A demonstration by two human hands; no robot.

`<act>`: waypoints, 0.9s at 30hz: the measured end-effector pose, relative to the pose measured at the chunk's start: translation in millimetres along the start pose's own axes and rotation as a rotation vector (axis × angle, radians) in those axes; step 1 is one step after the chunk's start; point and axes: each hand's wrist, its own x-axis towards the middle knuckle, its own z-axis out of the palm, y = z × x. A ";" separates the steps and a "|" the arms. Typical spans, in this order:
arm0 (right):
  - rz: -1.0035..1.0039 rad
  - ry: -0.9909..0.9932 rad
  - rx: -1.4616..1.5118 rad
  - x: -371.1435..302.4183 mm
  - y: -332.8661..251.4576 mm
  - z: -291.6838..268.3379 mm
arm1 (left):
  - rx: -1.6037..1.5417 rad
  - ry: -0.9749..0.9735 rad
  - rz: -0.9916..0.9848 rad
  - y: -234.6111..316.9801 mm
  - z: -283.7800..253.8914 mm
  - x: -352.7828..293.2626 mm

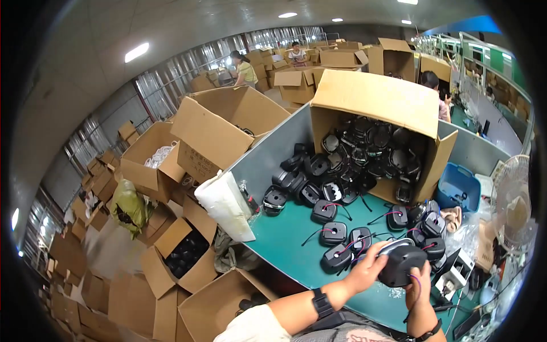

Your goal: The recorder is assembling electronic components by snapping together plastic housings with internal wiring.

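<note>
Above the front of the green table (273,251), a black rounded plastic housing (403,267) with a thin purple wire is between my hands. My left hand (366,270) grips its left side, thumb on top. My right hand (420,293) holds the lower right side, where the wire runs by the fingers. Similar black housings with red and dark wires, such as one housing (333,233), lie just beyond my hands. Farther back, more black housings (307,194) are heaped in front of a cardboard box (376,94) tipped on its side, full of the same parts.
A blue basket (458,191) and a fan (511,205) stand at the right, near a small white-and-black device (454,271). White foam sheets (225,205) hang over the left edge. Open cartons (233,108) crowd the left floor. Several people (245,71) work farther back.
</note>
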 end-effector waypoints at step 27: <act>-0.435 -0.545 -0.573 6.9 16.5 195.3 | 0.091 0.195 -0.047 64.0 -208.1 -86.9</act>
